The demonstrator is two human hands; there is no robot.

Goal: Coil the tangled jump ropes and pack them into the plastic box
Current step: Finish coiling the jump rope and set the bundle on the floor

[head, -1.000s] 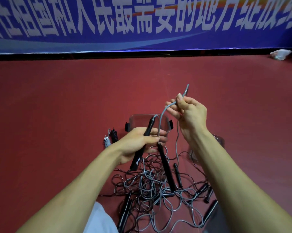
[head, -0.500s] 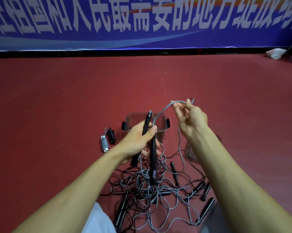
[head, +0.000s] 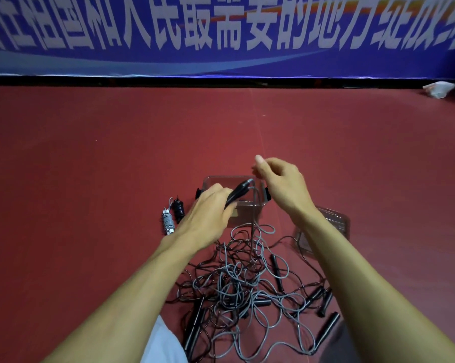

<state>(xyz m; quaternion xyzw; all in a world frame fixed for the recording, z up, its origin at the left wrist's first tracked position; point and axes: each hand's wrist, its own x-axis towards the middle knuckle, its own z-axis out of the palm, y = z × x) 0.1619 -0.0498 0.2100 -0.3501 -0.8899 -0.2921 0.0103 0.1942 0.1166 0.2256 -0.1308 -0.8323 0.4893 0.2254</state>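
My left hand [head: 208, 213] grips a black jump-rope handle [head: 238, 192] just over the clear plastic box [head: 213, 179]. A grey rope [head: 253, 208] runs from the handle's tip down into the tangled pile of ropes [head: 242, 284] on the red floor. My right hand [head: 280, 184] is raised beside the handle's tip with curled fingers and seems to pinch that grey rope; motion blur hides the contact. Two coiled ropes, one grey [head: 167, 221] and one black [head: 179, 209], lie left of the box.
The clear lid [head: 336, 218] lies on the floor to the right of the box. Several loose black handles [head: 328, 326] lie in and around the pile. A blue banner [head: 221, 35] runs along the back, with a white object [head: 437, 89] at far right.
My left hand has tilted the handle from upright to slanting over the box. My right hand has come down and in toward the handle's tip, and the raised loop of grey rope is gone.
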